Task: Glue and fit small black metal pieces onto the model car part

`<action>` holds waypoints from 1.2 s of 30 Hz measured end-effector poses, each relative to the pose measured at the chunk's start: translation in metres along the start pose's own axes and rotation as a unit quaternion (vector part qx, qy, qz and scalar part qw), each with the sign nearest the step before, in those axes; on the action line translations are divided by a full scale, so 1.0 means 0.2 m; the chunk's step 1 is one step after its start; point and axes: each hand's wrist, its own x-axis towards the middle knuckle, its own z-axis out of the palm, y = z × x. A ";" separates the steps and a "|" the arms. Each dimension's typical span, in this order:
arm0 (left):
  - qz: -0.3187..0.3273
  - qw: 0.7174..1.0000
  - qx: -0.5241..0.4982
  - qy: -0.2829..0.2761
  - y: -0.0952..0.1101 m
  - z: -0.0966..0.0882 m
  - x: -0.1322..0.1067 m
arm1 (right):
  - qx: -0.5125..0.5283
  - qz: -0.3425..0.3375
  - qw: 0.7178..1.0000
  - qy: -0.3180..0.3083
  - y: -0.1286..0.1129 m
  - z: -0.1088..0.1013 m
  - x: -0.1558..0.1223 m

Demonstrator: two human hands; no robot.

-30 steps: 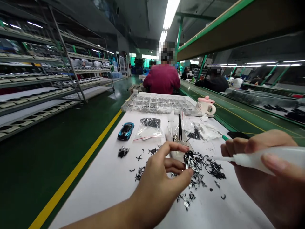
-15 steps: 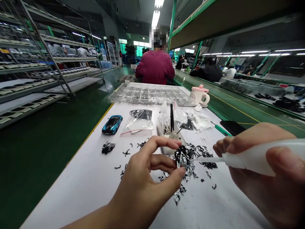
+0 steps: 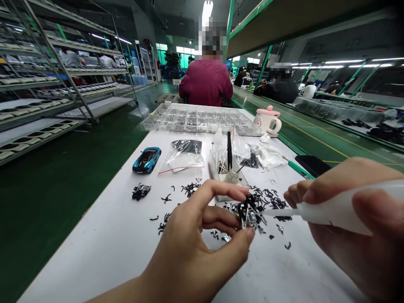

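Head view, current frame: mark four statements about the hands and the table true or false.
1. The left hand pinches a small black-and-silver part. True.
2. The right hand holds tweezers. False: it holds a white squeeze bottle, nozzle at the part.
3. The blue toy car lies right of the pink-lidded mug. False: it lies left.
4. Loose black pieces lie scattered on the white table. True.

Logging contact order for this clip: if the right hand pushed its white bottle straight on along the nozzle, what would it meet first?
Most likely the small black part pinched in the left hand; the right hand aims the white bottle at it.
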 end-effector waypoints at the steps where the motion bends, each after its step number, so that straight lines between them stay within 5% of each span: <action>1: -0.003 1.000 -0.001 0.003 0.00 0.00 0.00 | 0.002 -0.001 1.000 -0.002 -0.01 0.00 0.00; 21: -0.055 0.998 0.001 0.021 0.03 0.01 -0.01 | -0.016 0.061 0.998 -0.012 -0.03 0.02 0.05; 36: -0.081 0.997 0.001 0.018 0.03 0.01 0.00 | -0.018 0.010 0.999 -0.025 -0.08 0.04 0.08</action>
